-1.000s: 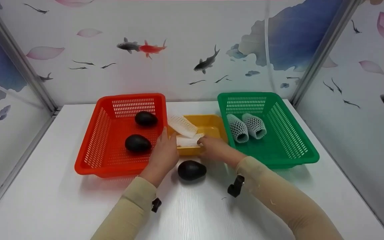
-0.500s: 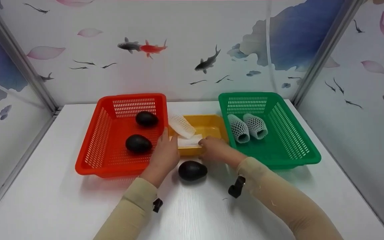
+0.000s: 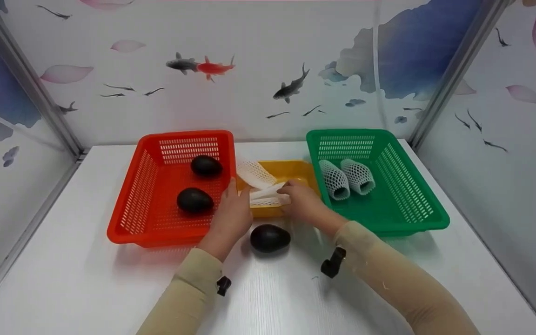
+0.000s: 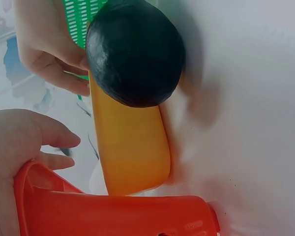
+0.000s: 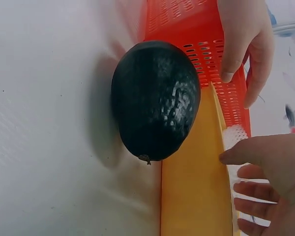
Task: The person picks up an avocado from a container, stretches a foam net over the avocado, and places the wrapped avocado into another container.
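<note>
The head view shows the right hand (image 3: 306, 202) over the yellow tray (image 3: 303, 171), its bent fingertips touching the right end of the near white foam net (image 3: 266, 197). Whether they pinch that net cannot be told. The net lies in the tray between the two hands, with another foam net (image 3: 255, 174) just behind it. The left hand (image 3: 231, 215) is at the tray's left end, beside the red basket's (image 3: 128, 188) rim; in the left wrist view its thumb and finger stand apart, holding nothing. A dark fruit (image 3: 270, 238) lies on the white table (image 3: 268, 298) in front of the tray, below both hands and apart from all the fingers.
</note>
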### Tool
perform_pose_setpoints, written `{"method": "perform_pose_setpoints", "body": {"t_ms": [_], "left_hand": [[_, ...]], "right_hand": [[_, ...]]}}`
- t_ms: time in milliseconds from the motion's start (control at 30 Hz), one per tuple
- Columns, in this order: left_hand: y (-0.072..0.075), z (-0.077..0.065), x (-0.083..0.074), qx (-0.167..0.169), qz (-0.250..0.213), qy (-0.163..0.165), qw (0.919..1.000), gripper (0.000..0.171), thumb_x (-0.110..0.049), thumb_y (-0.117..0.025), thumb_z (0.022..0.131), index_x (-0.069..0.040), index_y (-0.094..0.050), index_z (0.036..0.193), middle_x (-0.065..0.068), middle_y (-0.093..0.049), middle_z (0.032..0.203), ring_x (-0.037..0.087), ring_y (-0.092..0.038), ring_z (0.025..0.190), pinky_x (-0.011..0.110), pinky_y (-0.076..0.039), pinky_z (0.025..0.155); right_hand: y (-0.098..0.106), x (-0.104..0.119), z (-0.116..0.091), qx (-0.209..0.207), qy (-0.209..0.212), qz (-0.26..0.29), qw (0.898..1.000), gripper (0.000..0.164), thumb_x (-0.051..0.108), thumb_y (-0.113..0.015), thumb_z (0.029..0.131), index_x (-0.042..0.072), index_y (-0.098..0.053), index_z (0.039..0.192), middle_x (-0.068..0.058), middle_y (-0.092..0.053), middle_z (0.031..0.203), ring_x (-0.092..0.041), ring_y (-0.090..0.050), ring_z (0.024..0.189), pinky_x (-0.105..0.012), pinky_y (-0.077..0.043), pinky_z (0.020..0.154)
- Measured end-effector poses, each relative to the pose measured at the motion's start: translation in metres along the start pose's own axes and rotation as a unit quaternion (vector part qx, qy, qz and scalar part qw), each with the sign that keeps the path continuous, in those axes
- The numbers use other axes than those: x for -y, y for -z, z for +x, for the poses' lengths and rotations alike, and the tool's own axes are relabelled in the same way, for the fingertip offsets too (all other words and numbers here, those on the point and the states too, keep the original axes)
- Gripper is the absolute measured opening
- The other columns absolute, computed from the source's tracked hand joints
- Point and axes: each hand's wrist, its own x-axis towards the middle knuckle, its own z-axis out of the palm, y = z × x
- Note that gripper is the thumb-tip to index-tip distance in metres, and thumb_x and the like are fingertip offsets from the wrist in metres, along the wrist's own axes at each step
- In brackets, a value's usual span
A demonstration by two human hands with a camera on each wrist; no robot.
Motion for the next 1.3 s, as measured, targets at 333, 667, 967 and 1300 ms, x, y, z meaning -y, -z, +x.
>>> {"method": "perform_pose_setpoints", "body": {"t_ms": [333, 667, 967, 1300], "left_hand": [[-0.001, 0.000, 0.000, -0.017, -0.001, -0.006, 0.9998, 0.049, -0.016, -0.051, 0.099, -0.010, -0.044, 0.147, 0.018, -0.012, 0.160, 0.035, -0.025, 0.141, 0.051, -0.029, 0.111], [0.000, 0.000, 0.001, -0.019, -0.022, -0.001, 0.9996, 0.058, -0.017, -0.059, 0.094, -0.012, -0.041, 0.149, 0.015, -0.012, 0.160, 0.034, -0.025, 0.141, 0.052, -0.028, 0.111], [0.002, -0.003, 0.002, -0.054, -0.015, -0.030, 0.9980, 0.058, -0.020, -0.065, 0.092, -0.011, -0.045, 0.145, 0.016, -0.027, 0.155, 0.034, -0.028, 0.139, 0.052, -0.032, 0.109], [0.002, -0.009, 0.001, -0.090, 0.014, -0.077, 0.9929, 0.051, -0.020, -0.066, 0.091, -0.013, -0.052, 0.140, 0.015, -0.041, 0.146, 0.036, -0.030, 0.138, 0.055, -0.026, 0.111]], "right_hand": [[0.006, 0.001, -0.007, -0.114, 0.044, 0.006, 0.992, 0.020, 0.009, -0.069, 0.087, 0.003, -0.074, 0.106, -0.007, -0.063, 0.104, -0.024, -0.059, 0.098, -0.037, -0.050, 0.091], [0.012, 0.000, -0.018, -0.180, 0.066, 0.034, 0.981, 0.018, 0.001, -0.071, 0.085, 0.003, -0.075, 0.103, -0.007, -0.064, 0.102, -0.026, -0.061, 0.098, -0.038, -0.051, 0.090], [0.015, -0.004, -0.032, -0.231, 0.090, 0.058, 0.967, 0.017, -0.002, -0.072, 0.083, 0.003, -0.076, 0.099, -0.005, -0.064, 0.100, -0.024, -0.061, 0.096, -0.036, -0.052, 0.089], [0.019, -0.011, -0.051, -0.327, 0.206, 0.078, 0.919, 0.011, -0.001, -0.076, 0.082, 0.002, -0.076, 0.092, -0.004, -0.066, 0.092, -0.022, -0.062, 0.088, -0.035, -0.053, 0.081]]}}
